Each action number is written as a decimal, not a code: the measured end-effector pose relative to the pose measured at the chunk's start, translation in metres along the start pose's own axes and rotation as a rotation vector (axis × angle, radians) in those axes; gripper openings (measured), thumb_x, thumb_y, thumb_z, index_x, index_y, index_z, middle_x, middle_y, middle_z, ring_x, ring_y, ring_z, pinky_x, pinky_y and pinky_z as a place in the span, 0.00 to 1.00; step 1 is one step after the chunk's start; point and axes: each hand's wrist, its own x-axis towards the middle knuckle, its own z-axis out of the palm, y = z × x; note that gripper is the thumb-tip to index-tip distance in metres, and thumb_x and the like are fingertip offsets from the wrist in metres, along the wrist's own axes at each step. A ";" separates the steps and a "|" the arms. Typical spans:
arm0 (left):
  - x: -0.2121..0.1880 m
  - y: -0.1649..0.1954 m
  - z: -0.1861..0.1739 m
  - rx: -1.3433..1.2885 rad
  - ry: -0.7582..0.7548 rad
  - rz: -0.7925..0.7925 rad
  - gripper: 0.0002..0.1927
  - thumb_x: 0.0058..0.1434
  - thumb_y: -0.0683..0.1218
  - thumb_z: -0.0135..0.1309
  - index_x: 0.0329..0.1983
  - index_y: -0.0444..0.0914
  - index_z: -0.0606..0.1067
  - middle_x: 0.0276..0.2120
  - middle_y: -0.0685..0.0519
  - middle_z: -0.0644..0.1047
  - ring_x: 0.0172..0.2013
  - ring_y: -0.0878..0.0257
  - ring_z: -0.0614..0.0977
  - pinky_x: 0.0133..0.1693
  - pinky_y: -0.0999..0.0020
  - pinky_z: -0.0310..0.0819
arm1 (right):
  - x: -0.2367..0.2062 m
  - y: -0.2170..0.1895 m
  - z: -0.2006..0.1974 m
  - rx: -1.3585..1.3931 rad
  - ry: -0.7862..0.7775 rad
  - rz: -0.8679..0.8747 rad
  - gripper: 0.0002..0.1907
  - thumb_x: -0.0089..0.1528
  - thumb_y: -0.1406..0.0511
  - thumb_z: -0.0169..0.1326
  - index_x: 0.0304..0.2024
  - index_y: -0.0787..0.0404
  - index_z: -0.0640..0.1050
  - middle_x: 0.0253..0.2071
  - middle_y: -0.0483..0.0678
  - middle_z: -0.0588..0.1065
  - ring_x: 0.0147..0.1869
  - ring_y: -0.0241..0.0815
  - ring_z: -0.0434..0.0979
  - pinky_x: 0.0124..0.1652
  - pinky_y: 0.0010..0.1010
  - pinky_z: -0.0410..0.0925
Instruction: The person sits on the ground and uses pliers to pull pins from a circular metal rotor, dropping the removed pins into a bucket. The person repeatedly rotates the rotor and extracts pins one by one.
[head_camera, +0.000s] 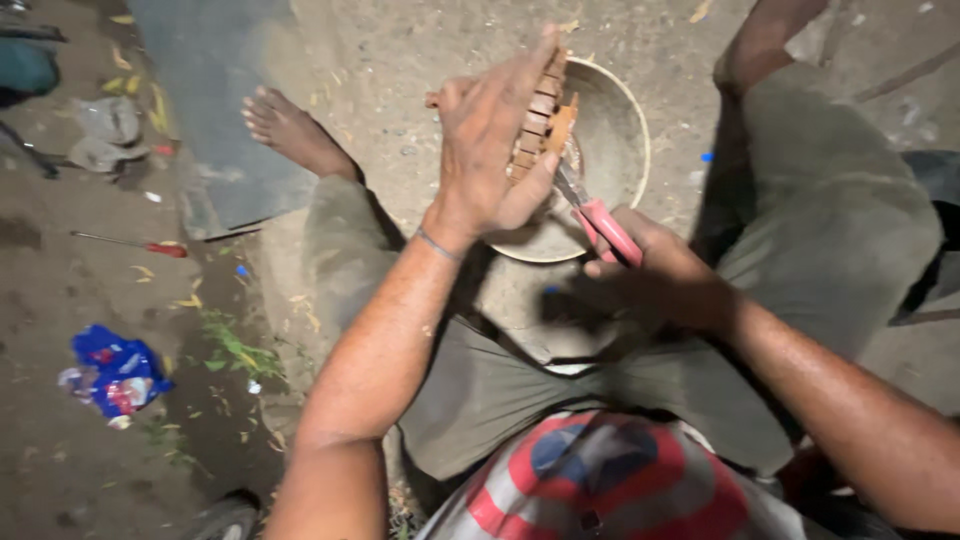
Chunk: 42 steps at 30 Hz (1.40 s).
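Observation:
My left hand (492, 140) grips a rusty, brown toothed metal part (540, 115) that looks like a segmented chain or sprocket piece, holding it upright over a round pale bowl (625, 130). My right hand (650, 275) is closed around red-handled pliers (605, 228), whose jaws reach up to the lower end of the rusty part. Both hands work between my bent knees, above the bowl on the dirt ground.
My bare foot (290, 128) rests on the ground beside a dark grey slab (215, 90). A red-handled screwdriver (140, 243) lies to the left, with a crumpled blue wrapper (112, 372) nearer me. Rags and scraps (105, 135) lie at far left.

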 end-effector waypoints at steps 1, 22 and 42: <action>0.000 0.000 0.000 0.010 0.010 0.021 0.43 0.61 0.56 0.57 0.76 0.40 0.56 0.64 0.48 0.73 0.60 0.58 0.76 0.59 0.61 0.60 | 0.003 0.006 0.005 0.130 -0.005 0.102 0.19 0.61 0.60 0.62 0.52 0.57 0.72 0.36 0.42 0.72 0.37 0.32 0.68 0.36 0.28 0.67; -0.016 -0.041 0.037 -0.697 0.453 -0.322 0.31 0.73 0.55 0.50 0.71 0.32 0.62 0.61 0.47 0.72 0.60 0.52 0.74 0.66 0.61 0.66 | 0.035 0.016 0.018 -0.222 0.285 -0.048 0.15 0.59 0.62 0.62 0.39 0.64 0.71 0.30 0.57 0.74 0.35 0.50 0.75 0.37 0.40 0.69; -0.039 -0.084 0.031 -1.678 0.539 -0.778 0.26 0.68 0.52 0.47 0.62 0.29 0.70 0.57 0.42 0.77 0.58 0.50 0.79 0.63 0.53 0.71 | -0.020 -0.010 -0.009 -0.408 0.438 -0.371 0.19 0.57 0.62 0.62 0.49 0.61 0.77 0.39 0.60 0.77 0.42 0.63 0.79 0.42 0.47 0.71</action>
